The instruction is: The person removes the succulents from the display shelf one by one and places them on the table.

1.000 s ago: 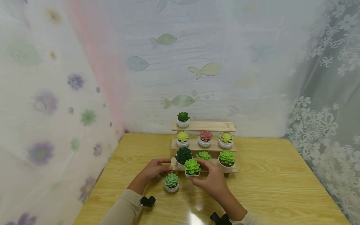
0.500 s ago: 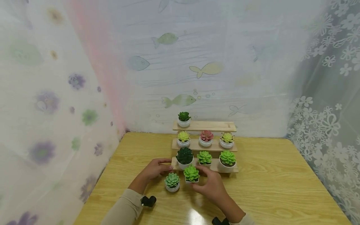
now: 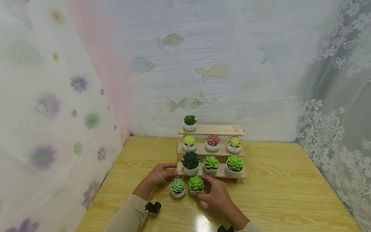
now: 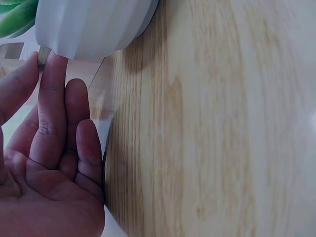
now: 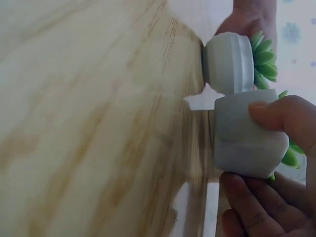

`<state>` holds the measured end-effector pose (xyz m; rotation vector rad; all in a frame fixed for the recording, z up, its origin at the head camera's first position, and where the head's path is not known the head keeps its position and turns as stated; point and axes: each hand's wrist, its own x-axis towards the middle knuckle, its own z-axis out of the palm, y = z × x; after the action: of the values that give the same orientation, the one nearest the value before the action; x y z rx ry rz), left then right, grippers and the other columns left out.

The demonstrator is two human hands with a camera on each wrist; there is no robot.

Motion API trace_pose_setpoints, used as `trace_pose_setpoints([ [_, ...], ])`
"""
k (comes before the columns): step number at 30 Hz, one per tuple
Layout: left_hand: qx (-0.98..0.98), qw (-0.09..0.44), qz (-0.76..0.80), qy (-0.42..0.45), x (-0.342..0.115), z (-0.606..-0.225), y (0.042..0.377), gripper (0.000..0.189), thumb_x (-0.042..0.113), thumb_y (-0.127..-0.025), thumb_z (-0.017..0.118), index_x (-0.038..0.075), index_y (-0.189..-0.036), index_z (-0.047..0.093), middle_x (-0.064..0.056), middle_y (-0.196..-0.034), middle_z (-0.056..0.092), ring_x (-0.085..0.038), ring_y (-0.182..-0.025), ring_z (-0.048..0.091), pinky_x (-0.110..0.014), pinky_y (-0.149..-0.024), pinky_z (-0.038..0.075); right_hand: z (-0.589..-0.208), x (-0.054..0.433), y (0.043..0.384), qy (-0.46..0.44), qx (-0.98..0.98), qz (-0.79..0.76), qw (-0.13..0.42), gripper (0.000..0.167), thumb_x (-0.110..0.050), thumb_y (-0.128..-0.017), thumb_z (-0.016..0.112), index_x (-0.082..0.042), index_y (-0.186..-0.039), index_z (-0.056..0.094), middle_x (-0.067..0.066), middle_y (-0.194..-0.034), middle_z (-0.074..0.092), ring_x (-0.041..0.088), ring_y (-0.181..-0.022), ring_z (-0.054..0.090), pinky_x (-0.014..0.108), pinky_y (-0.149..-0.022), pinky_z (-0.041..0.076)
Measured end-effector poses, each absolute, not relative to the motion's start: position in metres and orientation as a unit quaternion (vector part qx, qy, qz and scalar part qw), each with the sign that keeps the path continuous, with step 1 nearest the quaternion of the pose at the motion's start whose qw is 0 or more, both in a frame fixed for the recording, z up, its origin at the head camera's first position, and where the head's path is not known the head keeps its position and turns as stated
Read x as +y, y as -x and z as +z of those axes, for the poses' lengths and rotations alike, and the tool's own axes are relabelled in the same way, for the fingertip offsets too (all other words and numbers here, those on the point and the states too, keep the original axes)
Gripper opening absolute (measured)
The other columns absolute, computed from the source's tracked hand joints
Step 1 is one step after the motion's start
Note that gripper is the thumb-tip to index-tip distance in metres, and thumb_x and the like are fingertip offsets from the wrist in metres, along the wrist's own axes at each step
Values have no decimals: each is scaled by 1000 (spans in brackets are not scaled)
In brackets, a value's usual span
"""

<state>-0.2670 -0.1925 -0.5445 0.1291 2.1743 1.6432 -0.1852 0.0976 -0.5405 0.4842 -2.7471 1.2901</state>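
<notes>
My right hand [image 3: 215, 191] holds a bright green potted succulent [image 3: 196, 184] in a square white pot, low at the front of the stand. Its thumb lies on one side of the pot [image 5: 249, 138] and its fingers are on the other. A pale green succulent [image 3: 177, 187] in a round ribbed white pot stands just left of it on the table. My left hand [image 3: 159, 175] pinches the left end of the lowest board of a three-tier wooden plant stand [image 3: 221, 174] between thumb and finger. In the left wrist view, the ribbed pot [image 4: 94, 27] partly covers those fingertips.
On the lowest tier sit a dark green succulent [image 3: 190, 162] and two bright green ones. Two yellow succulents and a red one [image 3: 213, 141] line the middle tier. A dark green one [image 3: 189, 121] stands at the top tier's left. Patterned curtains surround the wooden table [image 3: 278, 187].
My right hand has lowered the square-potted succulent from before the lowest tier to the right side of the pale green one. The left hand has stayed on the stand.
</notes>
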Motion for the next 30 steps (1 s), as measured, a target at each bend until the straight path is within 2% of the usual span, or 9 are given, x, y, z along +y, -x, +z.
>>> trace_pose_setpoints([
  [10, 777, 207, 593, -47, -193, -544, 265, 56, 30, -97, 75, 4, -144, 60, -8, -100, 80, -16, -90, 75, -35, -78, 56, -541, 95, 186, -154, -899, 410, 20, 64, -32, -71, 97, -11, -125, 71, 0, -107, 75, 12, -94, 69, 29, -80, 56],
  [22, 781, 207, 588, -43, -193, -541, 264, 54, 30, -97, 75, 5, -143, 62, -9, -100, 80, -15, -89, 74, -33, -77, 56, -539, 90, 185, -157, -900, 407, 4, 63, -41, -70, 97, -17, -122, 71, -7, -106, 72, 7, -92, 65, 30, -80, 55],
  [30, 783, 203, 586, -53, -194, -542, 264, 55, 30, -97, 75, 2, -143, 61, -9, -100, 80, -16, -91, 75, -34, -76, 56, -538, 89, 185, -164, -899, 406, -1, 63, -38, -69, 97, -18, -122, 71, -7, -106, 71, 8, -92, 65, 30, -80, 54],
])
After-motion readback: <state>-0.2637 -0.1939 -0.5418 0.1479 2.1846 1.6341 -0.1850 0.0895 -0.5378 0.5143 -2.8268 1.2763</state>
